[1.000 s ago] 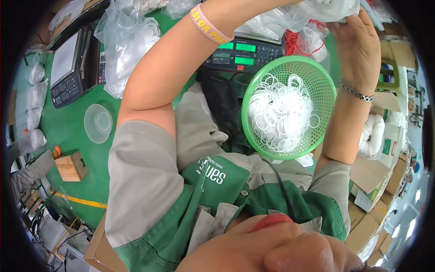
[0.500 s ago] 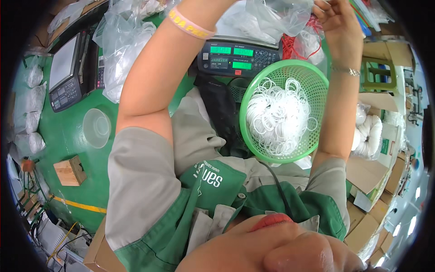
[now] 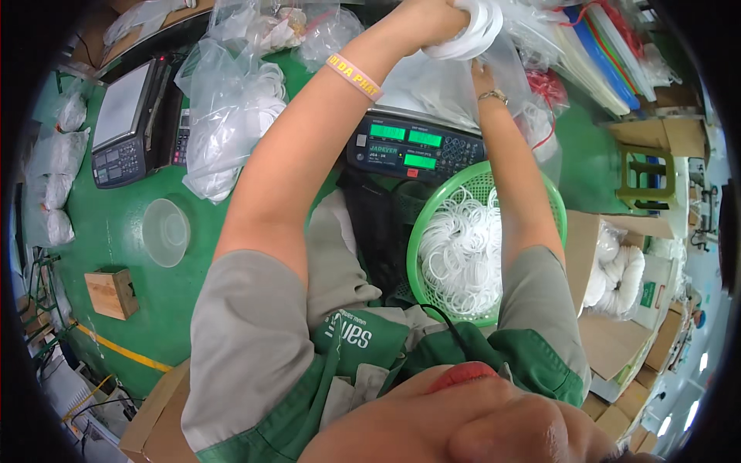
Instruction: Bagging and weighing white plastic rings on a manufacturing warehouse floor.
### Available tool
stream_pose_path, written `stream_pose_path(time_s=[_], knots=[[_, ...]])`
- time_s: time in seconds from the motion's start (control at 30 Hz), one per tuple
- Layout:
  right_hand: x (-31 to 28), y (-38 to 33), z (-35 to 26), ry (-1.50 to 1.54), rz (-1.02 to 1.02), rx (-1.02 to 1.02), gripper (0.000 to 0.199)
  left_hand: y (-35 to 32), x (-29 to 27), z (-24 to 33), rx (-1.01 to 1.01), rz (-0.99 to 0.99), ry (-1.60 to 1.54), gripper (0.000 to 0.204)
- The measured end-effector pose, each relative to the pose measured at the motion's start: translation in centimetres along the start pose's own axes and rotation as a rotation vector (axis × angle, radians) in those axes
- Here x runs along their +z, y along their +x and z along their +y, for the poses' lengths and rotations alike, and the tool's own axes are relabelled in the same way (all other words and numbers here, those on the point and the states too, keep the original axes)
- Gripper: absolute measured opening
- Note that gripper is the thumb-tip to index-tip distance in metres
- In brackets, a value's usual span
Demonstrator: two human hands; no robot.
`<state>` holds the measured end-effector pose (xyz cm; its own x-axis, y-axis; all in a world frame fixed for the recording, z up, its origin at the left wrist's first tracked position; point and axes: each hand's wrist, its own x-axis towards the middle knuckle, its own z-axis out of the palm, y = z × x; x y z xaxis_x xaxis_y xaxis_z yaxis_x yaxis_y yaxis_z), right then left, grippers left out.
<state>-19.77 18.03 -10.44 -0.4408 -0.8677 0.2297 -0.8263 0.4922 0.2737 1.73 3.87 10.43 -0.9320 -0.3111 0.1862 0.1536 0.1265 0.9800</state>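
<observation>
Your left hand (image 3: 432, 19) was clenched around a thick bunch of white rings (image 3: 471, 35), smooth and rubbery-looking loops pressed together into a wad, held high over the clear plastic bag (image 3: 455, 81) that lay on the weighing scale (image 3: 417, 150). Your right hand (image 3: 485, 76) reached up just beneath that bunch, at the thin, crinkled film of the bag; it seemed to pinch the bag's edge, but the fingers were mostly hidden, so I cannot tell whether they were grasping it or only touching it. A pale band with yellow lettering circled your left wrist, and a slim metal bracelet your right. Below your arms sat a round green basket (image 3: 432, 208) of open plastic mesh, piled with more loose white rings in a tangled heap. The scale under the bag was dark and flat, with green lit displays along its front. To the left, on the green tabletop (image 3: 116, 208), stood a second scale (image 3: 127, 123) with a grey steel platform, next to a swollen clear bag (image 3: 224, 116) stuffed with white rings. Nearer you there were a shallow translucent round lid (image 3: 166, 231) and a small square wooden block (image 3: 112, 293). Several small filled bags (image 3: 54, 170) lined the far left edge. At the right, brown cardboard boxes (image 3: 617, 324) held white coiled material.
</observation>
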Motion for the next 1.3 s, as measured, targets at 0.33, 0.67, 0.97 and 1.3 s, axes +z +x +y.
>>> stream_pose_path(time_s=[0.33,0.67,0.97,1.3], knots=[[-5.5,-1.0,-2.5,0.068,-0.021,0.086,0.041,-0.2,-0.2,-0.6,0.138,0.042,-0.021,0.015],[-8.6,0.1,-2.4,0.197,-0.028,0.169,0.037,-0.1,-1.0,-0.9,0.019,0.056,0.190,0.023],[-11.9,0.9,-1.2,0.740,0.186,0.033,0.031,-1.6,-1.1,-0.8,0.181,0.117,0.387,0.024],[-17.5,-2.6,-0.8,0.448,-0.002,0.096,0.030,-1.4,-0.8,-0.8,0.236,0.175,0.439,0.029]])
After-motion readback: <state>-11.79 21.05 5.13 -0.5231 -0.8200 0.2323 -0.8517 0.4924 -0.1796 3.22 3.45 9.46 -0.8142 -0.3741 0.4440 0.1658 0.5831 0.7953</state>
